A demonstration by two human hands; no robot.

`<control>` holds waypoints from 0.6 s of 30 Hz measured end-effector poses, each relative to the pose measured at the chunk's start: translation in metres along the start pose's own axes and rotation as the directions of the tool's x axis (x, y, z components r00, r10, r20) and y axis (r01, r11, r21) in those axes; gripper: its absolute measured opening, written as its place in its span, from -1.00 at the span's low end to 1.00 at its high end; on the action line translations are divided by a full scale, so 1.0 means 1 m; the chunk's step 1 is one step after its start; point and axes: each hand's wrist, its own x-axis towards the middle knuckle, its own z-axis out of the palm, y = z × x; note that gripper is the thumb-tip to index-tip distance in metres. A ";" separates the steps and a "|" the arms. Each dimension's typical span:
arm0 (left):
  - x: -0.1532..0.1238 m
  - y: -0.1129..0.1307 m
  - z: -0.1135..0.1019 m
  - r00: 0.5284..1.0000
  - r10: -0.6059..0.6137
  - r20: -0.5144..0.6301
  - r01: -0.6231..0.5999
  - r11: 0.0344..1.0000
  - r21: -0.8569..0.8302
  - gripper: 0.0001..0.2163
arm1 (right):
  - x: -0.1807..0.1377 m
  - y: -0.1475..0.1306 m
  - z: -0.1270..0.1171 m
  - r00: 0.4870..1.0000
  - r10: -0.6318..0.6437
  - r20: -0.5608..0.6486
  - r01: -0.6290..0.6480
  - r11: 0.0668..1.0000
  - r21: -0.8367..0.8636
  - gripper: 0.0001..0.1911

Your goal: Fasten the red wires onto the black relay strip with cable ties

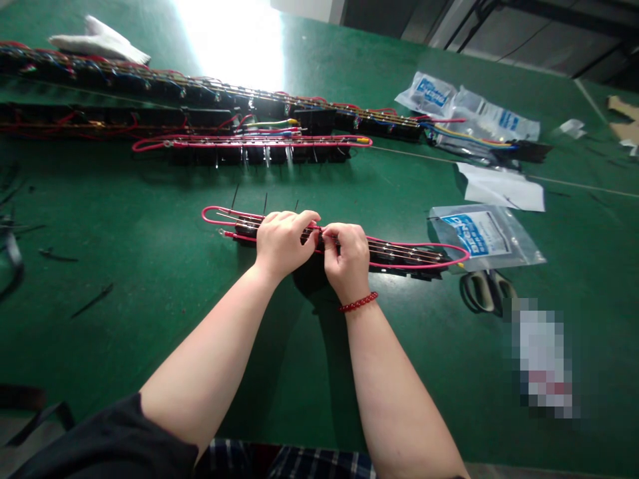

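Our grip: right hand (pixel 349 256) pinching something too small to discern, left hand (pixel 283 241) curved over a slim black strip (pixel 407 255), its closure unclear; glossy red cable (pixel 467 254) loops along the strip, lying across our smooth green worktop (pixel 130 256).

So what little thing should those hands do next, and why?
Probably a small, gentle tug right where they meet: the left hand and right hand have their fingertips close together over the middle of the black strip with the red wire. Whatever they may be pinching is too small to make out.
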 end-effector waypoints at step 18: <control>0.002 0.002 -0.002 0.996 -0.073 0.049 0.073 0.997 0.020 -0.88 | 0.000 0.000 -0.002 1.000 0.018 0.000 -0.018 0.997 0.072 -0.88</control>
